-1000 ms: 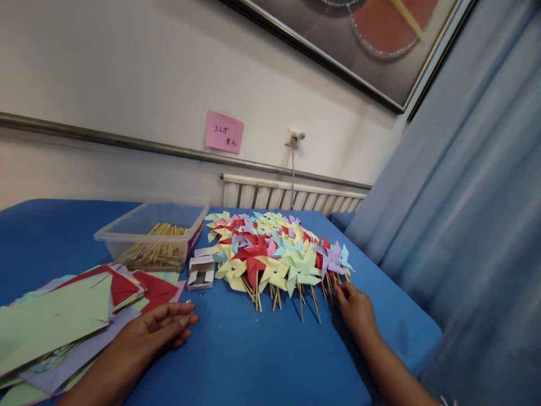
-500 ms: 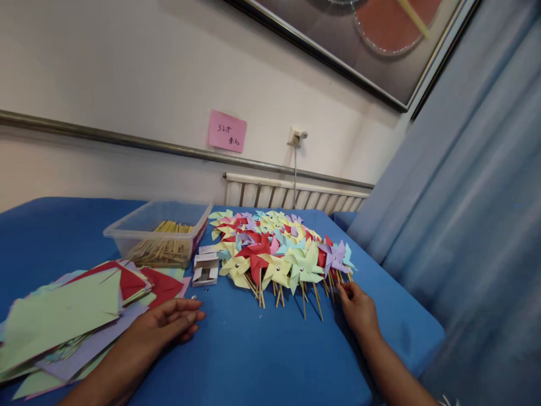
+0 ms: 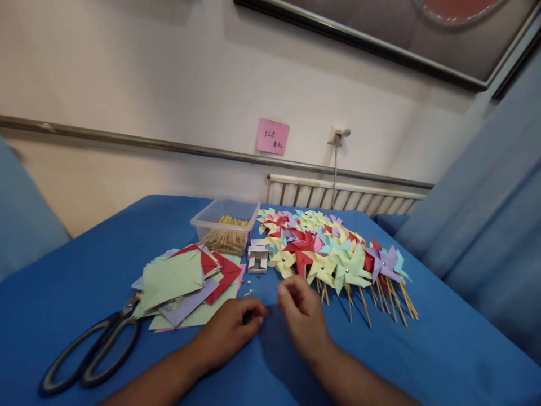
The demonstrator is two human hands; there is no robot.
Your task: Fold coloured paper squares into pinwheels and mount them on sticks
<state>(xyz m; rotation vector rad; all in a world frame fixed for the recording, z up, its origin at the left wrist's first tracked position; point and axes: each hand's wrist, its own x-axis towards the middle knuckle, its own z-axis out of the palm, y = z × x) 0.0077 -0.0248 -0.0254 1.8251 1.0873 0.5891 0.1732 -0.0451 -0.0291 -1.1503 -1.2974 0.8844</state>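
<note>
Head view: near to far, both my hands low in the middle of the frame, over the blue counter (image 3: 76,248).
Left hand (image 3: 230,327): curled knuckles-up on the cloth, grip drawn together; something small and pale shows at the fingertips, but I cannot tell whether it is pinched.
Right hand (image 3: 302,310): just beside the left, fingers bent and loosely together, nothing visibly held.
Step, as I judge it: picking up a small metal pin (image 3: 248,292) from the loose ones between my hands and the little white box (image 3: 257,260).
Next move calls for: a fine fingertip pinch; the pins are tiny and scattered.
Pin axis: too small to tell.
Paper squares (image 3: 177,279): fanned stack, centre left, scissors (image 3: 93,349) at lower left.
Pinwheels (image 3: 333,254): heaped centre right, sticks pointing towards me.
Stick tub (image 3: 226,228): behind the paper.
</note>
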